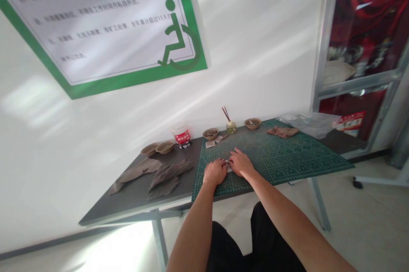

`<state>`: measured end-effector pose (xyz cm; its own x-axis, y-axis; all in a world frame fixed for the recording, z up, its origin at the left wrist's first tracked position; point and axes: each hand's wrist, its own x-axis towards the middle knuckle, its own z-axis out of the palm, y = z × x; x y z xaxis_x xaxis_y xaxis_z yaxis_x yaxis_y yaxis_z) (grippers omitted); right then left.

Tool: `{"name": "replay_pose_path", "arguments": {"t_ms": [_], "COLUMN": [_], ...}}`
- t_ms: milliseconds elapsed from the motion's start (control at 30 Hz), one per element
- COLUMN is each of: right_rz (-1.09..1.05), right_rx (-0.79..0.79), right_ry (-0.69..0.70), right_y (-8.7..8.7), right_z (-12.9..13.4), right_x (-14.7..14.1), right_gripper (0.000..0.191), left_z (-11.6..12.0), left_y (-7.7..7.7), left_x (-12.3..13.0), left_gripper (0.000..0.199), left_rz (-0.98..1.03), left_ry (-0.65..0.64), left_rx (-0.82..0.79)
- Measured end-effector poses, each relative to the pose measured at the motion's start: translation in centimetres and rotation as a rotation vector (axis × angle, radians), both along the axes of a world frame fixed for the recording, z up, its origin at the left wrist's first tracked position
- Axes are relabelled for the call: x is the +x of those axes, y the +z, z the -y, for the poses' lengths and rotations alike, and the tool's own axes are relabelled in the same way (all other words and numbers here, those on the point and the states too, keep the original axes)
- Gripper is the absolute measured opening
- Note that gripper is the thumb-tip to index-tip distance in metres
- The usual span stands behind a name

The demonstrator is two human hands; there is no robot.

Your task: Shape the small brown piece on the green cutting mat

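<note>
Well, a white wall [255,50] fills most of my view, with a green-edged sign [96,20] tilted across it and a glass cabinet door [361,50] off to the right. Below them stands the grey table [134,199], and a green cutting mat [287,163] covers its right half. Three rough, dark pieces of wood [169,172] lie on the bare left part. At the far edge of the mat sit a crumpled plastic bag [303,125] and a tan cloth [282,131]. Four small brown bowls [210,134] are spaced along the back of the table, with a white tub with a red label [181,134] and a little jar holding thin sticks [231,127] among them. Two small paper squares [210,144] lie near the mat's back corner.

My left hand [214,172] and right hand [241,163] rest close together on the mat, both curled in and low, neither spread open. Between them, just in front of my body's centre line, is a small white scrap [227,164]. It sits about equally near both hands, perhaps touching both. It is too small and too covered for me to tell its long axis, or whether either hand truly has hold of it.
</note>
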<state>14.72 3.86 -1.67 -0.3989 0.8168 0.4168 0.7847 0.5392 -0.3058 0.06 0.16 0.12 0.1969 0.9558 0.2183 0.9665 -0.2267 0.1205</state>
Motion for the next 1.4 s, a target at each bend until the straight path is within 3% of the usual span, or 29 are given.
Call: {"name": "replay_pose_path", "arguments": {"t_ms": [167,1400], "right_rz": [0.002,-0.035], "right_rx": [0.005,-0.042], "right_ry": [0.060,0.020], "right_y": [0.3,0.5], "right_z": [0.4,0.8], "right_x": [0.0,0.0], "right_gripper": [0.024,0.020], "left_z": [0.2,0.3], "left_y": [0.2,0.4], "left_x": [0.0,0.3], "left_gripper": [0.033,0.034], "left_rz": [0.001,0.022], "left_ry": [0.012,0.036], "left_rx": [-0.004,-0.030]}}
